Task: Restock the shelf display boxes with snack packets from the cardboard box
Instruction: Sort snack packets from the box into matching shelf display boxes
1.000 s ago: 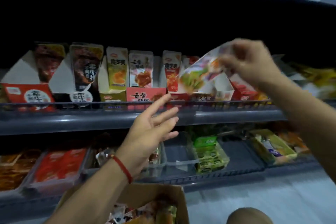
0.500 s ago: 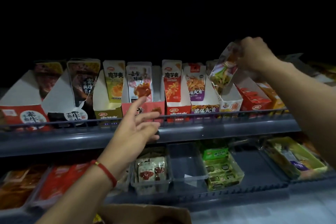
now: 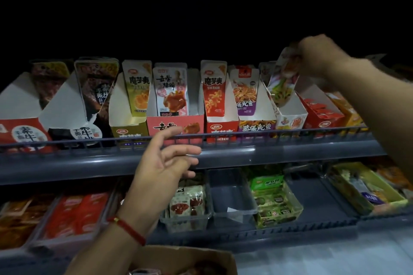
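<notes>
Packet [image 3: 282,78] of snacks, white with green and red food on it, hangs by its top edge from the right hand [image 3: 317,56], which pinches it with curled fingers. Its bottom end dips into the white display box [image 3: 290,116] on the upper shelf, probably so it can slide down and stand up like the packets in the other boxes. It tilts a little, top leaning right. The left hand [image 3: 166,163] floats in front of the shelf rail [image 3: 245,133] with its fingers spread out and nothing in it, maybe ready to help or to reach for more. Just left of the white box is a purple box [image 3: 254,127] with its own packets, and just right is a red box [image 3: 321,116]. Both sit tight against it, so the packet has to go in straight. Down at the bottom edge is the cardboard box [image 3: 190,259] with more snacks, mostly hidden. On the lower shelf sit a clear tray [image 3: 232,196] and a green snack tray [image 3: 277,203].
</notes>
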